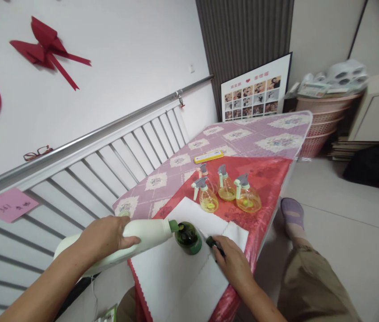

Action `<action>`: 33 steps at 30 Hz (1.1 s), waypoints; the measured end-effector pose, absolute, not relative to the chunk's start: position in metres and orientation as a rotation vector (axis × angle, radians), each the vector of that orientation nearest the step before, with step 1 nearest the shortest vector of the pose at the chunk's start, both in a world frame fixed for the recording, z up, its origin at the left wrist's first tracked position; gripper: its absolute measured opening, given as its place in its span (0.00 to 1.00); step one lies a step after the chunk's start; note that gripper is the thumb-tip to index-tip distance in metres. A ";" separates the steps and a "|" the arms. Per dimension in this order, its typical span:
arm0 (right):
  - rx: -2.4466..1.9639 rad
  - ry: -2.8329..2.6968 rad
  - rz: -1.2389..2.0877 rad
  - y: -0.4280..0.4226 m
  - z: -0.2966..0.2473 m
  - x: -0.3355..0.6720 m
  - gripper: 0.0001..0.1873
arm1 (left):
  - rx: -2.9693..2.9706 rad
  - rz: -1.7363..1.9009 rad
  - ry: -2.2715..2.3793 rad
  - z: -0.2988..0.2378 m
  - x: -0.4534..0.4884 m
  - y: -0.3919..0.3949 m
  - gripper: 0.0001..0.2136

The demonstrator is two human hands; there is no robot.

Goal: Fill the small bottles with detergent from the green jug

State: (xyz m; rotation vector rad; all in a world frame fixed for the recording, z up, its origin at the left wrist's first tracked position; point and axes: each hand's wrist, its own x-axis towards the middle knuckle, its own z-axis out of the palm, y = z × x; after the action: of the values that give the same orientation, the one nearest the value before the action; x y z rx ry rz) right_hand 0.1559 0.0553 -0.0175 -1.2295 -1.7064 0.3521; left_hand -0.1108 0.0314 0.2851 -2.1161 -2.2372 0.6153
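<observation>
My left hand (104, 237) is closed around a large white bottle (151, 233), which lies nearly level with its green spout at the mouth of a dark green bottle (189, 239). That green bottle stands upright on white paper sheets (179, 277); whether liquid is flowing cannot be made out. To its right, my right hand (231, 259) grips a dark green pump top (214, 243), whose thin pale tube points toward the bottle. Beyond them stand several clear spray bottles with yellow liquid, among them one at the right (248, 199) and one at the left (207, 197).
A yellow case (208, 156) lies on the purple patterned table cover (238, 134), behind a red cloth (270, 172). White railings (132, 156) run along the left. A photo board (254, 91) and stacked pink baskets (322, 120) stand beyond the table.
</observation>
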 end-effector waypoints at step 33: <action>-1.220 -1.701 0.337 0.056 -0.017 0.156 0.11 | -2.131 0.617 -2.200 0.283 -0.114 0.032 0.22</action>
State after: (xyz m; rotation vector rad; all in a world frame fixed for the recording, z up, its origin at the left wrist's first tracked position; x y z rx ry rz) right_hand 0.1561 0.0562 -0.0167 -1.2203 -1.7011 0.3366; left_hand -0.1137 0.0317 0.2828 -2.1310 -2.2004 0.6166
